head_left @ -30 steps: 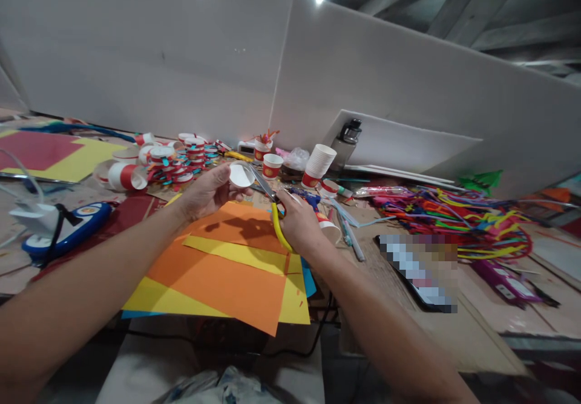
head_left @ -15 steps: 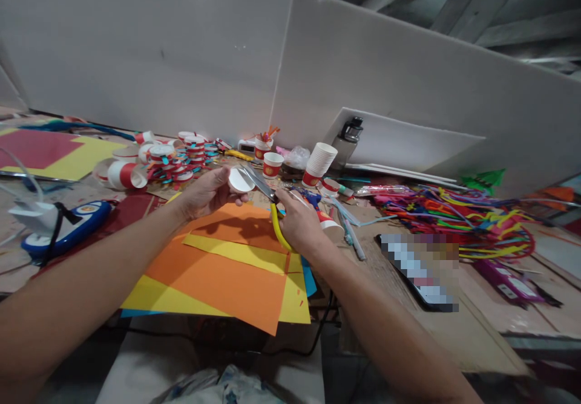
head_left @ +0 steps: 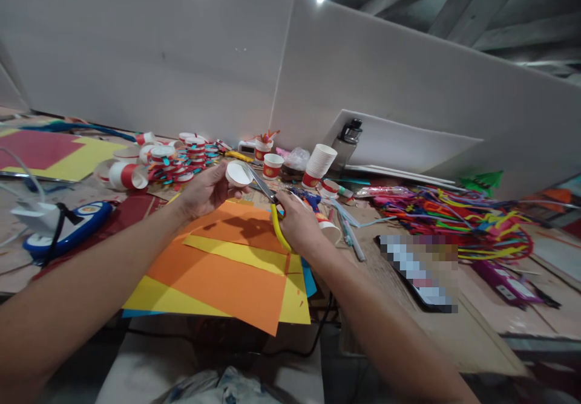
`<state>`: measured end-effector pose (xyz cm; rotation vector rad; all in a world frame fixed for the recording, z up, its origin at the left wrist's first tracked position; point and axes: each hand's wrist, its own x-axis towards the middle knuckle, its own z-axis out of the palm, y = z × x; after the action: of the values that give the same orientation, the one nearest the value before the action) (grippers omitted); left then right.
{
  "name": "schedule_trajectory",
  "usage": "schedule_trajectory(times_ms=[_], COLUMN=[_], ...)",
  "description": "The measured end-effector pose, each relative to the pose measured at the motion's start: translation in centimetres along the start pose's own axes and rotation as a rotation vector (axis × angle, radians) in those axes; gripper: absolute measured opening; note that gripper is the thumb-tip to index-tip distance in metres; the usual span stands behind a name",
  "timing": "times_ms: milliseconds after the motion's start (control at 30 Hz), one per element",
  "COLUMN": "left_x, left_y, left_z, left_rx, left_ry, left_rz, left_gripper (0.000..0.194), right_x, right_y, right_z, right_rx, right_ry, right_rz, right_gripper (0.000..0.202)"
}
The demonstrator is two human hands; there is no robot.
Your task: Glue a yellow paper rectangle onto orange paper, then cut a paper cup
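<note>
My left hand [head_left: 207,191] is closed on a small, shallow white paper cup piece [head_left: 238,174], its round inside turned up toward me. My right hand [head_left: 297,219] grips yellow-handled scissors [head_left: 262,185], whose blades point at the right edge of the cup piece. Whether the blades touch its rim, I cannot tell. Below both hands lie sheets of orange paper [head_left: 218,289], with a yellow strip [head_left: 240,254] across them and more yellow paper beneath.
Behind my hands stand a red-and-white paper cup [head_left: 272,166] and a stack of cups [head_left: 321,161]. Cut cup pieces [head_left: 172,162] pile up at left. A phone [head_left: 417,277], colourful pipe cleaners [head_left: 454,216] and a dark bottle [head_left: 347,144] are at right.
The cup piece has shifted slightly left and tilted more toward me. The scissors blades, which lay over it before, are now at its right edge.
</note>
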<state>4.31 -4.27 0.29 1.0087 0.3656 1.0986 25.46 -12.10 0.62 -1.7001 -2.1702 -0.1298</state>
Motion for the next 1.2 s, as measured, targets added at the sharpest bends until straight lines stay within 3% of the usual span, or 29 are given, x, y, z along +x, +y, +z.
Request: schedule_trajectory(times_ms=[167,867,1200], left_x=[-0.2,-0.2,-0.4], left_y=[-0.3,0.6,0.3], left_z=[0.1,-0.6,-0.9], left_rx=[0.017,0.081,0.133], left_ry=[-0.088,-0.064,-0.168], left_rz=[-0.031,-0.103,-0.173], left_gripper=[0.026,0.029,0.031], right_x=[0.0,-0.2,0.0], right_y=[-0.3,0.0,-0.1], right_z=[-0.5,-0.2,-0.3], right_rx=[0.018,0.033,-0.069], right_ry=[0.008,0.005,-0.013], right_rz=[-0.02,-0.051,-0.048], right_gripper=[0.032,0.024,0.034])
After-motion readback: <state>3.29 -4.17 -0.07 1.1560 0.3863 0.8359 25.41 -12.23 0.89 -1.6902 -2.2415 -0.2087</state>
